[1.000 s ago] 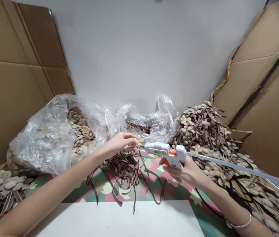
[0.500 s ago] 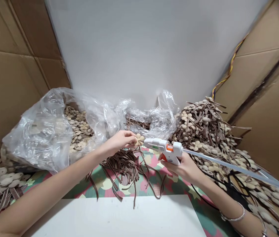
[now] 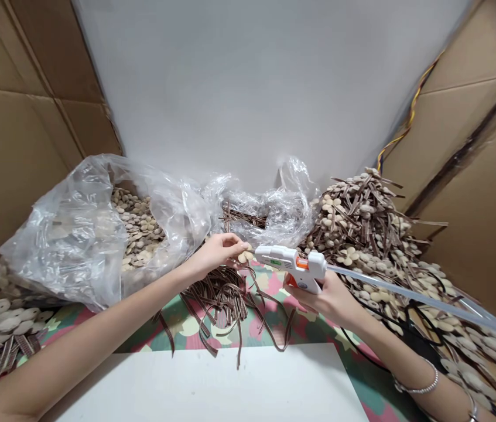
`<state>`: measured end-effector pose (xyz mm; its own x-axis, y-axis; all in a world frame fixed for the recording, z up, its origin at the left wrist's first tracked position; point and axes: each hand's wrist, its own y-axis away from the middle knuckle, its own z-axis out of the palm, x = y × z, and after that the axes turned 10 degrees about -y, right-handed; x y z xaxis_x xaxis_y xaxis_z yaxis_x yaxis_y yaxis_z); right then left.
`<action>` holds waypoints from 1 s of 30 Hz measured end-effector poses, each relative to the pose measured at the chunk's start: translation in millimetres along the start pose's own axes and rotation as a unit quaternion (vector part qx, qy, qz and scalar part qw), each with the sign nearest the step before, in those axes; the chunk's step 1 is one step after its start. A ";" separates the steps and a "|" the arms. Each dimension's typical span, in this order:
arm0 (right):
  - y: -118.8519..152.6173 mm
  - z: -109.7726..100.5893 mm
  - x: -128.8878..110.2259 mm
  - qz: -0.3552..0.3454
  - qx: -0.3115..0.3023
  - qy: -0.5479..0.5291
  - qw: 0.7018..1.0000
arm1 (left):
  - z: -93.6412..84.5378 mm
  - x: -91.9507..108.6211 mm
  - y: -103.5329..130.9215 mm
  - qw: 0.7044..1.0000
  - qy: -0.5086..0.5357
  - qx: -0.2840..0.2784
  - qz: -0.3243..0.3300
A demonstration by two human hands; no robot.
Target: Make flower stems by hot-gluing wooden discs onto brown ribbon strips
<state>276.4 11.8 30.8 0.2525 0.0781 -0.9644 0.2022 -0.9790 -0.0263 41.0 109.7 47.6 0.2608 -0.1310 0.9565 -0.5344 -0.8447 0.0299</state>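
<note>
Between the fingertips of my left hand [image 3: 223, 251] is a beige flower-shaped piece [image 3: 245, 256], held above a pile of brown ribbon strips [image 3: 219, 293]. My right hand [image 3: 329, 296] is wrapped round the handle of a white and orange glue gun [image 3: 285, 258]. Its nozzle points left, right beside the flower piece; whether they touch I cannot tell. A long clear glue stick [image 3: 397, 298] runs out of the gun's back toward the lower right.
A clear plastic bag [image 3: 85, 234] of beige flower pieces lies at the left. Crumpled plastic [image 3: 289, 214] sits behind the ribbons. Flowers with ribbons [image 3: 362, 217] are heaped at the right, near a black cable. A white board [image 3: 230, 387] lies in front; cardboard walls [image 3: 19, 152] flank the table.
The flower piece has tilted and turned in my left fingertips, which now cover more of it. My right hand and the glue gun have barely moved.
</note>
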 end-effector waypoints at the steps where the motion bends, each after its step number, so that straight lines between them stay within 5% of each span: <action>1: -0.2 0.0 -0.1 -0.002 0.001 -0.004 1.000 | -0.1 0.1 0.1 1.000 -0.004 0.003 0.001; 30: -1.2 1.4 4.5 0.011 -0.007 -0.015 1.000 | 4.4 4.4 4.4 0.995 -0.086 0.045 0.030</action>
<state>276.0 13.1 26.1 0.2283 0.0512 -0.9722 0.2106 -0.9776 -0.0020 43.3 103.1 50.6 0.3681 -0.2628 0.8919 -0.4814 -0.8745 -0.0590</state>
